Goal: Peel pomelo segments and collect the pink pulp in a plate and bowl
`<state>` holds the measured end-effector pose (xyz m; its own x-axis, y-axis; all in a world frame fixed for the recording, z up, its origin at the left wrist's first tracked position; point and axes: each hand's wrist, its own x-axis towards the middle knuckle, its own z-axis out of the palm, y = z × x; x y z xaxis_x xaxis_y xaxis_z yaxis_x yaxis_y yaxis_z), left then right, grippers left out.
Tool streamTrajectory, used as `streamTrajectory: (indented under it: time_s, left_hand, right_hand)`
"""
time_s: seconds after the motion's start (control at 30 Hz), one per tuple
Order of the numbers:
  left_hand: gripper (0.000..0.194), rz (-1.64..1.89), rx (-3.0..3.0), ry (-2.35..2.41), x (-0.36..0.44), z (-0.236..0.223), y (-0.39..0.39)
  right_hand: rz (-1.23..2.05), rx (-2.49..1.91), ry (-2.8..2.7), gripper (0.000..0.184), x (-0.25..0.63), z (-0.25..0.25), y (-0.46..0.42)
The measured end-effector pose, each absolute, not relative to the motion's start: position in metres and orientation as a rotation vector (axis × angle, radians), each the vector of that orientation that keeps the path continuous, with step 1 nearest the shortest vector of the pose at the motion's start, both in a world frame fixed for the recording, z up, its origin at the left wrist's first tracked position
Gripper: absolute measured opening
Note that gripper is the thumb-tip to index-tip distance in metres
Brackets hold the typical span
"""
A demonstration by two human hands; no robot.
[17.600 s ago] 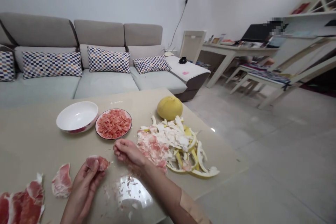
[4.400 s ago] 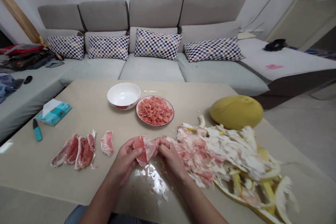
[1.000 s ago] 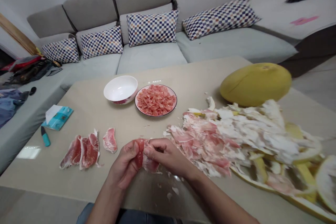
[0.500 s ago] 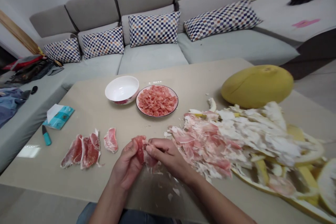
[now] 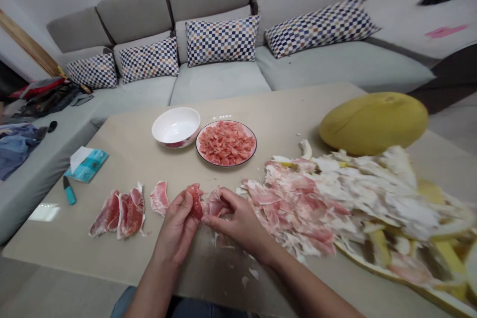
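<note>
My left hand (image 5: 176, 226) pinches a red pomelo segment (image 5: 195, 201) between thumb and fingers, its flesh bared at the top. Right beside it, my right hand (image 5: 238, 221) grips a pale pink piece of membrane (image 5: 215, 202) at the segment's right side. Whether the membrane is still joined to the segment I cannot tell. Left of my hands lie a small pomelo piece (image 5: 159, 198) and larger unpeeled segments (image 5: 130, 212). Beyond my hands, a dark-rimmed plate (image 5: 203, 158) bears a heap of peeled red pulp (image 5: 226, 143).
A white bowl (image 5: 176, 126) stands left of the plate. Membrane scraps (image 5: 286, 198) and white pith (image 5: 372, 189) pile up on the right, with thick rind below. Behind them rests a whole yellow pomelo (image 5: 372, 121). A teal-handled knife (image 5: 69, 192) and tissue pack (image 5: 88, 165) lie left.
My right hand's fingers have opened out and lifted a loose flap of membrane away from the segment. The segment in my left hand has tilted, showing more flesh. The view has shifted slightly.
</note>
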<state>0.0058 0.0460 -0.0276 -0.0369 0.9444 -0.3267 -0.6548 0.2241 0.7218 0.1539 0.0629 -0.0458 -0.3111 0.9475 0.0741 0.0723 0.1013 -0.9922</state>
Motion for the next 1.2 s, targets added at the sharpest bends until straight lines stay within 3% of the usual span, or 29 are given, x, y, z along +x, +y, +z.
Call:
streamTrajectory:
  time_s: [0.17, 0.3, 0.53, 0.7, 0.87, 1.2]
  left_hand:
    - [0.028, 1.342, 0.539, 1.078, 0.011, -0.029, 0.044]
    - [0.031, 1.401, 0.673, 1.262, 0.013, -0.031, 0.044]
    - [0.03, 1.415, 0.876, 1.432, 0.015, -0.029, 0.043]
    - [0.032, 1.381, 0.953, 1.45, 0.016, -0.03, 0.042]
    - [0.035, 1.271, 0.949, 1.392, 0.018, -0.035, 0.042]
    - [0.039, 1.196, 1.02, 1.443, 0.019, -0.035, 0.042]
  right_hand:
    - [1.352, -1.044, -1.502, 0.048, 0.151, -0.051, 0.064]
    - [1.167, -1.078, -1.542, 0.013, 0.152, -0.049, 0.066]
    - [1.425, -1.135, -1.647, 0.023, 0.151, -0.047, 0.064]
    - [1.397, -0.994, -1.746, 0.035, 0.151, -0.046, 0.061]
    - [1.497, -0.814, -1.77, 0.029, 0.155, -0.04, 0.059]
    - [1.628, -0.873, -1.694, 0.023, 0.154, -0.042, 0.054]
